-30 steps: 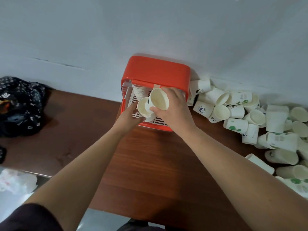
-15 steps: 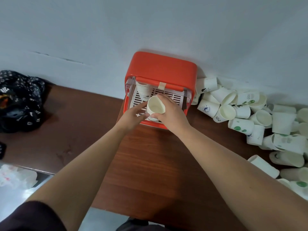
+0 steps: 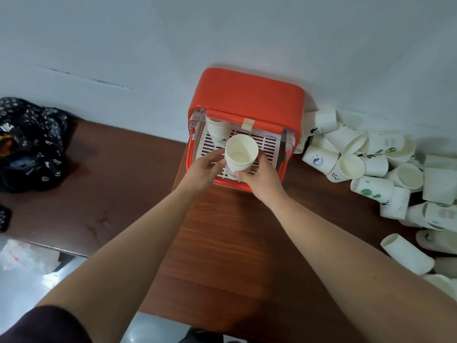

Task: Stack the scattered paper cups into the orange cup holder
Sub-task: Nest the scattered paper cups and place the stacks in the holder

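The orange cup holder (image 3: 247, 97) stands against the wall, its clear front open over a white slatted tray (image 3: 268, 144). A stack of nested cups (image 3: 217, 129) stands inside at the back left. Over the tray I hold a short stack of white paper cups (image 3: 239, 154), mouth up. My left hand (image 3: 205, 167) grips its left side and my right hand (image 3: 259, 174) its right side and base. Many scattered paper cups (image 3: 371, 159) lie in a heap to the right of the holder.
A brown wooden table (image 3: 222, 243) carries everything. A black patterned bag (image 3: 29, 142) lies at the far left. A crumpled white plastic bag (image 3: 22, 256) sits below the table's left edge. The pale wall is just behind the holder.
The two cups held apart a second ago are now nested into one stack. Both hands have moved it slightly lower, over the holder's tray.
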{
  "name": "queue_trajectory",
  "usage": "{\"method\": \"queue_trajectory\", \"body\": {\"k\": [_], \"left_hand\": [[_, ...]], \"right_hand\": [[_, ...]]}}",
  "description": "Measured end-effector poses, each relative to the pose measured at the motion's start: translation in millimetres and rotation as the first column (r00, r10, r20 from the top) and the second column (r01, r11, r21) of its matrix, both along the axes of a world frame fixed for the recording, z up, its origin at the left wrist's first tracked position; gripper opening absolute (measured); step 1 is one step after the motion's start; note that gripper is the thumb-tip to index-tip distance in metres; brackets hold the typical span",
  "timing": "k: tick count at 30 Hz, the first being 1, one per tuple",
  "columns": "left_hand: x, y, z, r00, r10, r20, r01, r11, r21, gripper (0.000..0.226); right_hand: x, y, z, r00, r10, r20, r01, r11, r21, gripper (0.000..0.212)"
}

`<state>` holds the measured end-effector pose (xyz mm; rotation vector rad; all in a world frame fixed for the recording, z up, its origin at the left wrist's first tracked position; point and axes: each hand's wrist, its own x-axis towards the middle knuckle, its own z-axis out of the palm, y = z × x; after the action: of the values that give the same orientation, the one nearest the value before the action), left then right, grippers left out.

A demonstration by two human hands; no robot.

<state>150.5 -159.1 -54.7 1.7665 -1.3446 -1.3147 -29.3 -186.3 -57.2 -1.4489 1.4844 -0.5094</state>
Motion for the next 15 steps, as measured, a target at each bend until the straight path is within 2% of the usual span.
{"method": "queue_trajectory", "body": {"k": [3, 8, 15], "left_hand": [[-4.9, -10.2, -5.8, 0.999, 0.047, 0.025, -0.047, 0.999, 0.016, 0.039], [-15.9, -24.3, -5.0, 1.0, 0.012, 0.022, -0.012, 1.0, -0.015, 0.042], [-17.4, -39.9, -11.9, 1.0, 0.003, -0.027, -0.002, 0.999, 0.043, 0.052]], "right_hand": [[2.7, -12.5, -9.4, 0.999, -0.042, -0.012, 0.042, 0.999, -0.018, 0.07], [3.4, -24.0, -13.2, 0.99, -0.137, 0.011, 0.138, 0.987, -0.084, 0.059], [8.9, -43.6, -23.6, 0.98, -0.2, -0.009, 0.198, 0.973, -0.12, 0.054]]}}
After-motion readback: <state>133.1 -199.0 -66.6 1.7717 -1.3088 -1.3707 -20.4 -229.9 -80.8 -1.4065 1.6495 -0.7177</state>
